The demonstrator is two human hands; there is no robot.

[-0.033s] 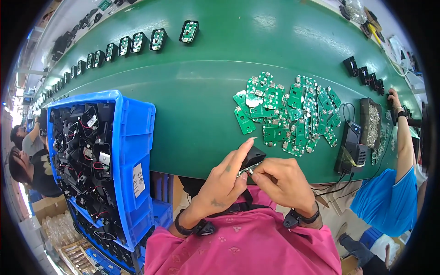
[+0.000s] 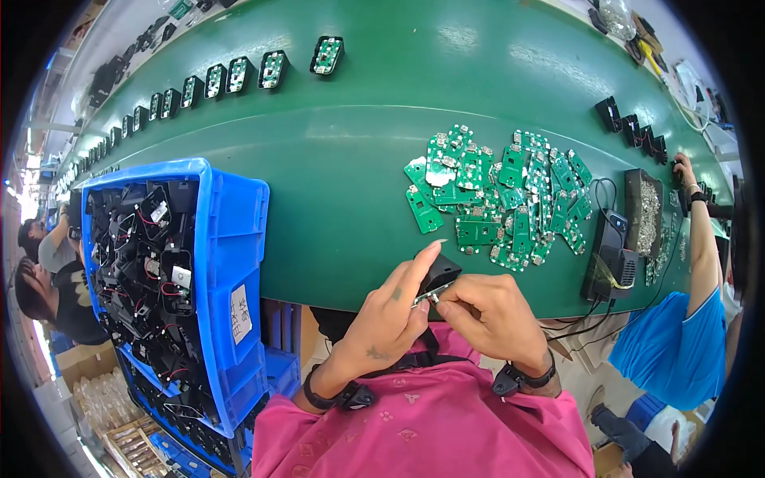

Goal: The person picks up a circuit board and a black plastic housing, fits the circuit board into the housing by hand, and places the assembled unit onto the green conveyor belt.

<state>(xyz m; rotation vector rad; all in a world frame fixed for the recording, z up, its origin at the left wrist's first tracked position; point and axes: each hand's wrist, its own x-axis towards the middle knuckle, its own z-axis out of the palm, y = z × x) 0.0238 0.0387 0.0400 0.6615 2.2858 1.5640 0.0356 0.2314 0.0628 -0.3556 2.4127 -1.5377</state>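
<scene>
My left hand [image 2: 384,320] is wrapped round a small black plastic housing [image 2: 443,273], held tilted just over the near edge of the table. Along the housing's near side shows a thin light strip with small metal parts, which looks like a circuit board's edge [image 2: 425,299]. My right hand [image 2: 498,309] is closed, thumb and forefinger pinched together at that edge; whatever they grip is hidden. Beyond both hands, loose green circuit boards [image 2: 480,231] lie in an overlapping heap on the green table [image 2: 343,207].
At my left stands a blue crate [image 2: 231,207] full of black housings with red wires. Housings with boards [image 2: 272,69] form a row along the far left. On the right are a black corded device [image 2: 610,259], a tray of small metal parts [image 2: 644,215] and a co-worker's arm [image 2: 703,239].
</scene>
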